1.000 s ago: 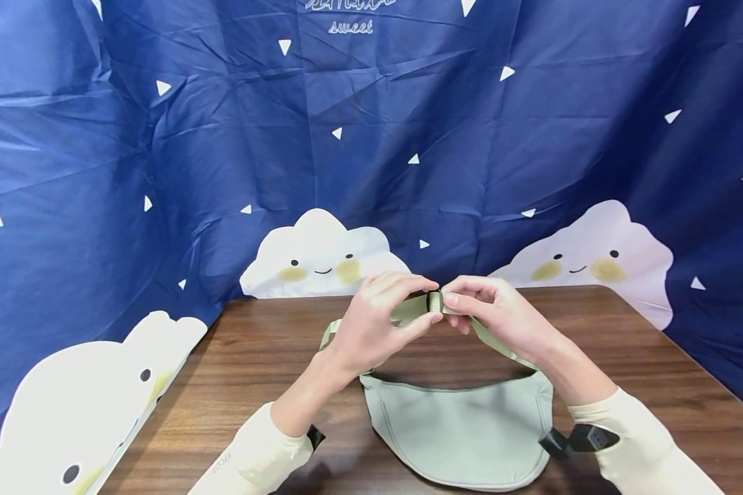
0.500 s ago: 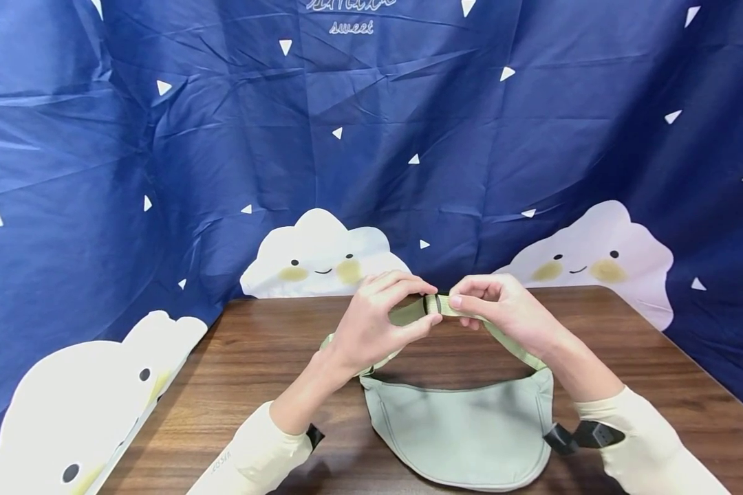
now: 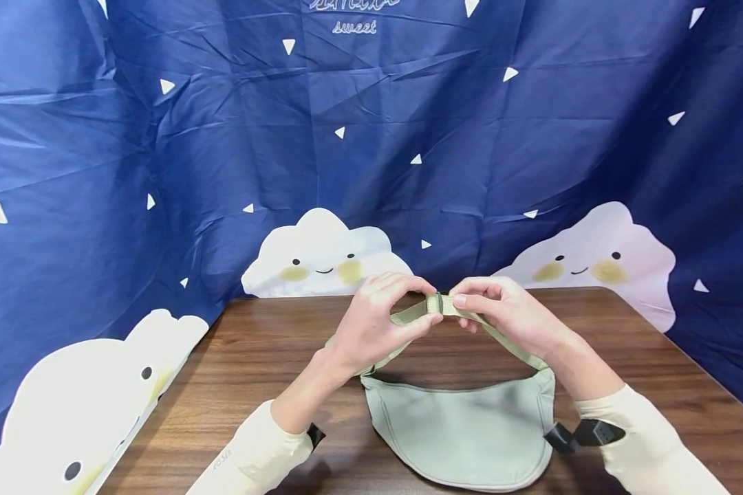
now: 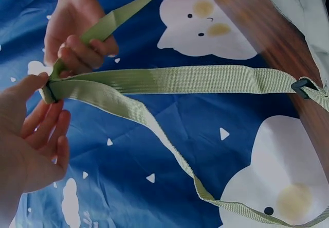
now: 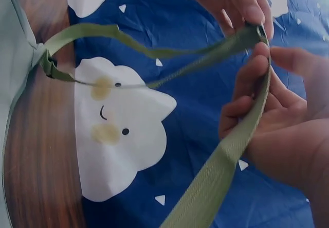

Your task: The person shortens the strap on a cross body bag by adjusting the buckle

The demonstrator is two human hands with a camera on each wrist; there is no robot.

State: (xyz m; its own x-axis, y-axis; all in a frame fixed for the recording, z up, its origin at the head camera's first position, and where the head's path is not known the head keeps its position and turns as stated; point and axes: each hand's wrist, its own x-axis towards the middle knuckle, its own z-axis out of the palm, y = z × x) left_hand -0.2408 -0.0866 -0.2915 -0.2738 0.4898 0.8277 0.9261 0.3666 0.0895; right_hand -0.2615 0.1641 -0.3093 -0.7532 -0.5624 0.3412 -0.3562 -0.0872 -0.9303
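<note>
A pale green waist bag (image 3: pixel 461 433) lies on the table, its webbing strap (image 4: pixel 180 80) raised in an arch behind it. At the top of the arch sits a dark strap slider (image 3: pixel 439 302). My left hand (image 3: pixel 378 320) pinches this slider by its edges, thumb below and index finger above. Close to its right, my right hand (image 3: pixel 510 313) pinches the strap between thumb and fingers. In the left wrist view, two lengths of strap run from the slider back toward the bag. A second dark buckle (image 4: pixel 303 88) sits by the bag's corner.
The brown wooden table (image 3: pixel 254 371) extends around the bag. Behind it hangs a blue cloth (image 3: pixel 371 137) with white clouds and triangles. Dark wrist devices (image 3: pixel 594 433) sit on the cream sleeves (image 3: pixel 650 447).
My right hand has shifted slightly right along the strap, showing more webbing beside the slider. The slider has turned a little in my left fingers. The bag stays put.
</note>
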